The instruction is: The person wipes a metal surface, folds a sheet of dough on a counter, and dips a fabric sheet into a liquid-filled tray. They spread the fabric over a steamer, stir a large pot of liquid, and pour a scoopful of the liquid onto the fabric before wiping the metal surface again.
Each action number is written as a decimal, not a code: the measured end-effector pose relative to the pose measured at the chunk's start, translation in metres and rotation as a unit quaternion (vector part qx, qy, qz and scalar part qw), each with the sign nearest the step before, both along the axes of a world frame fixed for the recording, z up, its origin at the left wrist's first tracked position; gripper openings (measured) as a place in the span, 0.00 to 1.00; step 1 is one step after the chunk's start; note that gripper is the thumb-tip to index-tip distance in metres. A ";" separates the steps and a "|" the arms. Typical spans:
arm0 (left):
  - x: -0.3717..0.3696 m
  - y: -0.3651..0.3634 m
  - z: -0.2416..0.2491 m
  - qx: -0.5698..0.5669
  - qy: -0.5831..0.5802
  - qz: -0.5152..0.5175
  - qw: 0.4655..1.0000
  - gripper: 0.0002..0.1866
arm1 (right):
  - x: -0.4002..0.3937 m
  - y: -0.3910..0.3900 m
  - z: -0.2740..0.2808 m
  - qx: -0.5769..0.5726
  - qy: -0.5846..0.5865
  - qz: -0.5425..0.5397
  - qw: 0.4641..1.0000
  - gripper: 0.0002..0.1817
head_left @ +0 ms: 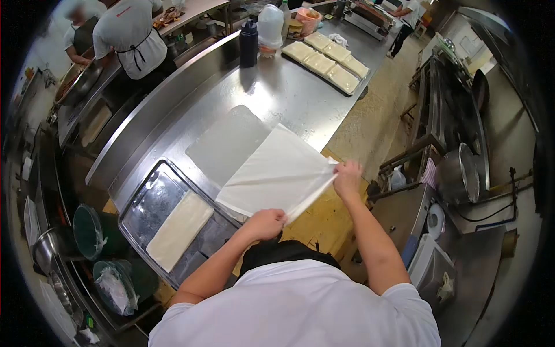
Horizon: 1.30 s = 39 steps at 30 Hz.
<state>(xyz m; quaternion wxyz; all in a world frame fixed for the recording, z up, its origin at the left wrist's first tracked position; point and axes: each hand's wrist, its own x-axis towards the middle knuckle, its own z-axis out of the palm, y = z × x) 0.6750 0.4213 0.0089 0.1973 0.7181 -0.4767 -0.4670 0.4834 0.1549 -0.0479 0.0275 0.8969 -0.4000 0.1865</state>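
A thin, pale, dough-like sheet [272,170] stretches over the near edge of the steel table, with a few creases running across it. My left hand [267,224] pinches its near left corner, while my right hand [348,178] grips the right corner beyond the table edge. Between the two hands the sheet's edge is pulled fairly straight. Behind it lies a dull, greyish rectangular patch [222,144] on the metal. To the left, a dark tray [153,199] holds one flat, cream-coloured slab [180,231], close to my left forearm.
Another tray [321,75] of several pale slabs stands at the far right of the table. A dark bottle [248,43] and a white jug [269,29] are at the back. Green bins [91,231] sit at left, a large pot [459,173] at right. Other people work beyond.
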 end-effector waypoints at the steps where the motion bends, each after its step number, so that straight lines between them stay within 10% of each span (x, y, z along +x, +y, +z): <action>1: -0.005 -0.005 -0.002 0.017 0.038 -0.027 0.999 0.17 | -0.015 0.002 0.000 0.006 0.005 -0.014 1.000 0.05; 11: -0.084 -0.045 -0.026 0.137 0.374 -0.213 0.892 0.14 | -0.148 0.033 -0.008 0.014 0.062 -0.157 0.986 0.06; 25: -0.174 -0.017 -0.028 0.218 0.455 -0.290 0.813 0.17 | -0.243 0.140 0.011 0.032 0.025 -0.328 0.944 0.04; 30: -0.176 0.020 -0.026 0.123 0.461 -0.137 0.868 0.11 | -0.279 0.218 0.026 0.026 -0.081 -0.362 0.928 0.04; 35: -0.195 0.048 -0.003 -0.051 0.616 0.044 0.785 0.06 | -0.314 0.356 0.023 0.076 -0.192 -0.339 0.918 0.03; 39: -0.259 0.085 0.032 0.001 0.662 0.157 0.733 0.04 | -0.312 0.467 0.027 0.383 -0.290 -0.338 0.809 0.12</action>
